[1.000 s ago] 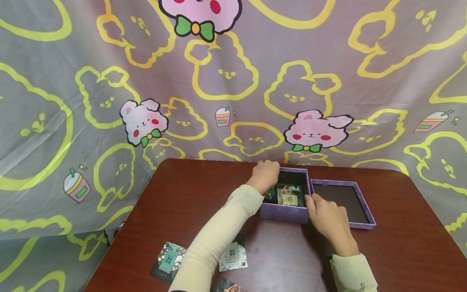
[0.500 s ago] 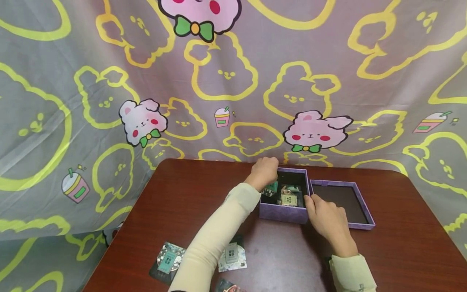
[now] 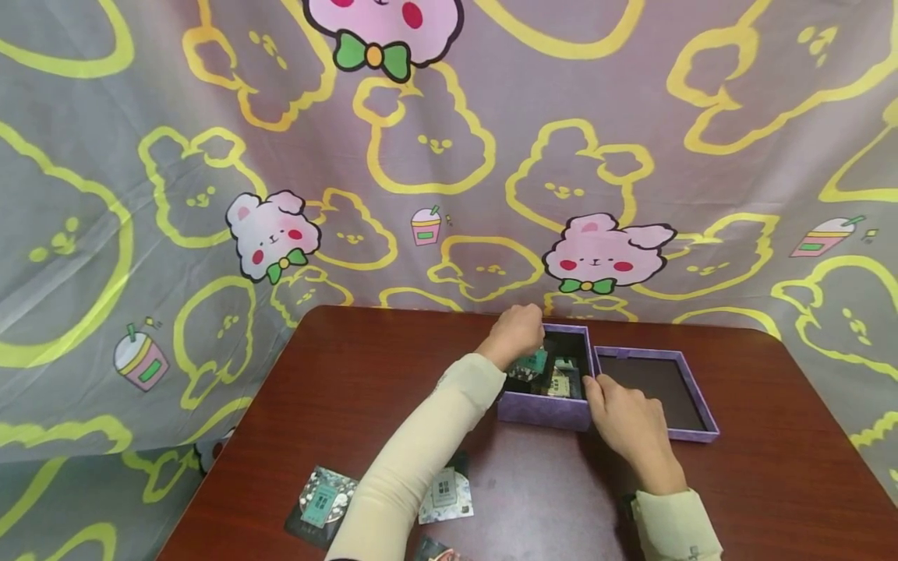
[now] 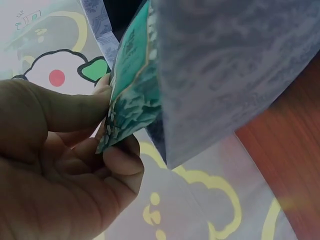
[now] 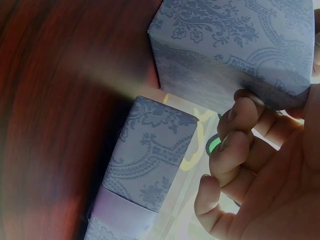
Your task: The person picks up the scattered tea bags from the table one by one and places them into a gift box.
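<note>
My left hand (image 3: 517, 335) reaches over the left side of an open purple patterned box (image 3: 543, 411). It pinches a flat green printed packet (image 3: 533, 365) by its edge; in the left wrist view, thumb (image 4: 75, 111) and fingers hold the packet (image 4: 131, 97) at the box rim. Inside the box lie other packets (image 3: 559, 384), partly covered by the held one. At the front right corner of the box, my right hand (image 3: 631, 425) grips the wall, its thumb at the rim; the right wrist view has curled fingers (image 5: 235, 150) against the patterned side (image 5: 235, 47).
The purple lid (image 3: 648, 389) lies inside up, right of the box. On the near left of the brown table (image 3: 379, 374) are a green-labelled packet (image 3: 324, 502), a white one (image 3: 449, 495) and a reddish one (image 3: 440, 550), partly hidden. A patterned curtain (image 3: 449, 156) hangs behind.
My left hand and the green packet first shift slightly left, then right, further over the box, covering more of the packets inside. My right hand stays on the box corner.
</note>
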`<control>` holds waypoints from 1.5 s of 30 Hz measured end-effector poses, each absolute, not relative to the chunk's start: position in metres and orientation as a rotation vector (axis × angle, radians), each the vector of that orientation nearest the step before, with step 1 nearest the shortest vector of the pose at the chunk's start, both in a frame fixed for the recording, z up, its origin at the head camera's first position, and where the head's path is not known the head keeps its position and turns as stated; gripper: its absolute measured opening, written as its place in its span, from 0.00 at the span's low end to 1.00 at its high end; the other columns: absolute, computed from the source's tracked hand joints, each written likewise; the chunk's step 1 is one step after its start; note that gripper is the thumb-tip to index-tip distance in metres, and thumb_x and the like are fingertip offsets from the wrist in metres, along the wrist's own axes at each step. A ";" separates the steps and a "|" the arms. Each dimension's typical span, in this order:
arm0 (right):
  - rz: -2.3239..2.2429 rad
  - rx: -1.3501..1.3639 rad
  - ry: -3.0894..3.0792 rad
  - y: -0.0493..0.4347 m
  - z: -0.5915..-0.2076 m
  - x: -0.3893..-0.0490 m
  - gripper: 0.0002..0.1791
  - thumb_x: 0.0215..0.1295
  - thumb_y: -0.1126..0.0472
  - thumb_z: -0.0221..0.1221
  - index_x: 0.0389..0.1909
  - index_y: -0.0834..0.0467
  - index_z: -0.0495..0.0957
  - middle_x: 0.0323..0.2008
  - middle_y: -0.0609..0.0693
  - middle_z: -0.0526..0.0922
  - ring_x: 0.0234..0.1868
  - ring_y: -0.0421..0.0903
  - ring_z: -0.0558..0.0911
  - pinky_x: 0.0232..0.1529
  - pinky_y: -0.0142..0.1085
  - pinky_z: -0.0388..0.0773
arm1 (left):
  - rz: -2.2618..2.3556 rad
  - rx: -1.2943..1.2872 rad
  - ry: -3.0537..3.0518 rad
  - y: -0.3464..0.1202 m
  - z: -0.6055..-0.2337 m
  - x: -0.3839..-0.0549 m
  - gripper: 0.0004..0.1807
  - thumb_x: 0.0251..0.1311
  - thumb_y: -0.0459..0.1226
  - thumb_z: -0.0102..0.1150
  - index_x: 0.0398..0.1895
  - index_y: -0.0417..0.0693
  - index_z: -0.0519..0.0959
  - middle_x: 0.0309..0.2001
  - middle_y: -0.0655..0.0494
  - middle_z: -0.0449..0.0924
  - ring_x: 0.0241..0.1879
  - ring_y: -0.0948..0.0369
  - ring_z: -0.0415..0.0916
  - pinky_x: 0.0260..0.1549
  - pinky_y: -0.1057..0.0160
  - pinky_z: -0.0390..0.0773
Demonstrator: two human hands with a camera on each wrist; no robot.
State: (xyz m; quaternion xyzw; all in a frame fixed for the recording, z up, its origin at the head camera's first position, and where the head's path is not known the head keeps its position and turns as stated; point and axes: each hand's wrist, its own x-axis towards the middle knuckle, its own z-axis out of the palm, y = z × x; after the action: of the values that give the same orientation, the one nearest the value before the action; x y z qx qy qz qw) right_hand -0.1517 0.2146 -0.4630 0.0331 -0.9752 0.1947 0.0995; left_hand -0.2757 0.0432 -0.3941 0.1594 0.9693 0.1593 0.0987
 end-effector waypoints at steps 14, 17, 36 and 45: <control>0.588 0.090 -2.866 0.214 -0.463 -0.151 0.26 0.81 0.44 0.40 0.24 0.53 0.68 0.19 0.54 0.75 0.25 0.62 0.80 0.21 0.54 0.66 | 0.334 0.580 2.913 0.058 -0.401 -0.270 0.21 0.71 0.36 0.52 0.15 0.50 0.68 0.22 0.57 0.72 0.25 0.60 0.69 0.26 0.62 0.70; 0.594 0.084 -2.870 0.214 -0.464 -0.151 0.26 0.81 0.43 0.40 0.24 0.53 0.68 0.17 0.52 0.71 0.22 0.57 0.78 0.20 0.52 0.65 | 0.313 0.583 2.910 0.062 -0.404 -0.269 0.19 0.71 0.36 0.53 0.17 0.50 0.70 0.25 0.56 0.76 0.27 0.60 0.71 0.28 0.62 0.72; 0.593 0.099 -2.853 0.214 -0.464 -0.151 0.25 0.80 0.44 0.41 0.24 0.54 0.69 0.19 0.55 0.75 0.24 0.62 0.79 0.21 0.55 0.66 | 0.349 0.586 2.989 0.047 -0.400 -0.256 0.06 0.67 0.37 0.62 0.43 0.54 0.86 0.42 0.62 0.84 0.42 0.63 0.80 0.39 0.65 0.79; 0.592 0.098 -2.891 0.215 -0.463 -0.151 0.26 0.81 0.43 0.40 0.26 0.55 0.69 0.17 0.50 0.69 0.19 0.52 0.73 0.21 0.48 0.62 | 0.572 0.527 2.991 0.005 -0.373 -0.245 0.07 0.66 0.45 0.65 0.43 0.57 0.86 0.41 0.65 0.83 0.41 0.60 0.81 0.35 0.56 0.79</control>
State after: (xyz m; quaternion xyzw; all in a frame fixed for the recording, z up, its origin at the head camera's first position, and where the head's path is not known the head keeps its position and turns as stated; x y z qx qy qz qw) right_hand -0.1509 0.2153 -0.4629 0.0329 -0.9747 0.1997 0.0944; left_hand -0.2447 0.0048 -0.3734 0.1706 0.9675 0.1849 0.0257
